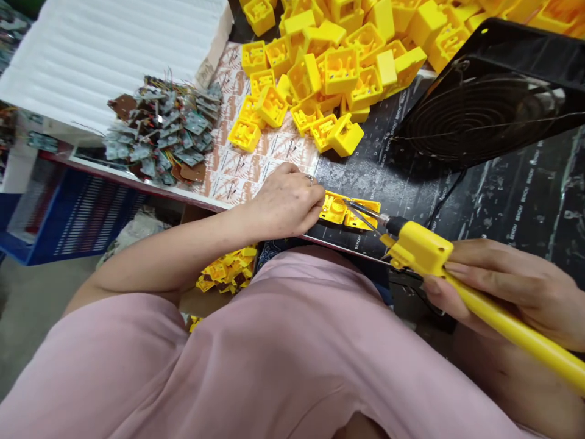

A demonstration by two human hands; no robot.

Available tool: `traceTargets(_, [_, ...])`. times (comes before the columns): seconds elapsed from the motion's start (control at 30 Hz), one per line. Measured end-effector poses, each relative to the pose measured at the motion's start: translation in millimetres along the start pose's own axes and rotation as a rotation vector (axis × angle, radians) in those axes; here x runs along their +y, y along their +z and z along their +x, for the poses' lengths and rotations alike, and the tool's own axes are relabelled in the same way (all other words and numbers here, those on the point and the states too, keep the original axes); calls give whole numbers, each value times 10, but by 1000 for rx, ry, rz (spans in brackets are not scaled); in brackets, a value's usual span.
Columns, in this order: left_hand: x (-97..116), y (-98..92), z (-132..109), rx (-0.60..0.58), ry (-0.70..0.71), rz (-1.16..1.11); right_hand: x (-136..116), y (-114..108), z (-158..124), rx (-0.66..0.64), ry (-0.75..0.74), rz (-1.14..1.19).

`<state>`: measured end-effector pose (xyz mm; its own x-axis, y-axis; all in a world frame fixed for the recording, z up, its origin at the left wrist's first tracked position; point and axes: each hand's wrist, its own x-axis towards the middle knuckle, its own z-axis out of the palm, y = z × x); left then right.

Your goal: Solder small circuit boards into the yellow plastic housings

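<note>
My left hand [287, 204] sits at the bench's front edge, its fingertips pressing on a yellow plastic housing [333, 208] that lies on a black printed mat [402, 195]. A second yellow housing [363, 214] lies against it. My right hand [498, 286] grips a soldering iron with a long yellow handle [423, 249]. Its thin metal tip [363, 214] reaches over the housings, and any contact is hard to judge. The fingers of my left hand hide part of the nearer housing.
A large heap of yellow housings [338, 67] stands on printed paper sheets [256, 161] beyond my hands. Left of it lies a pile of small wired circuit boards [162, 131]. A black fan unit [484, 103] stands at the right, with more yellow parts [226, 271] below the bench.
</note>
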<state>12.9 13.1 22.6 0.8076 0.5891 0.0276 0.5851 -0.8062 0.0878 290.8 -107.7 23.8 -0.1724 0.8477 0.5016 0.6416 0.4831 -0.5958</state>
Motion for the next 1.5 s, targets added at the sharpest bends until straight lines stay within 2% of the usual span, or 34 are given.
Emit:
traceTargets(0.1, [3, -20, 13, -12, -4, 4, 49, 15, -27, -50, -133, 20])
traceTargets(0.27, [2, -36, 23, -7, 11, 43, 37, 66, -11, -9, -133, 53])
traceTargets(0.5, [1, -22, 22, 19, 28, 58, -94, 156, 203, -132, -254, 26])
traceTargets(0.63, [6, -27, 32, 1, 29, 67, -82, 100, 218, -168, -268, 26])
traceTargets(0.8, [6, -44, 42, -6, 41, 66, 30, 7, 75, -1, -184, 20])
traceTargets(0.97, [5, -57, 42, -13, 50, 95, 51, 77, 107, 12, -167, 42])
traceTargets(1.07, [12, -59, 37, -7, 52, 106, 61, 108, 136, 66, -183, 69])
traceTargets(1.2, [33, -50, 30, 14, 45, 116, 96, 117, 40, 95, -134, -7])
traceTargets(1.37, [17, -50, -8, 12, 37, 86, 115, 146, -110, 233, -57, -133])
traceTargets(1.5, [-71, -37, -71, 113, 6, -62, 104, 217, -147, 283, -5, -100])
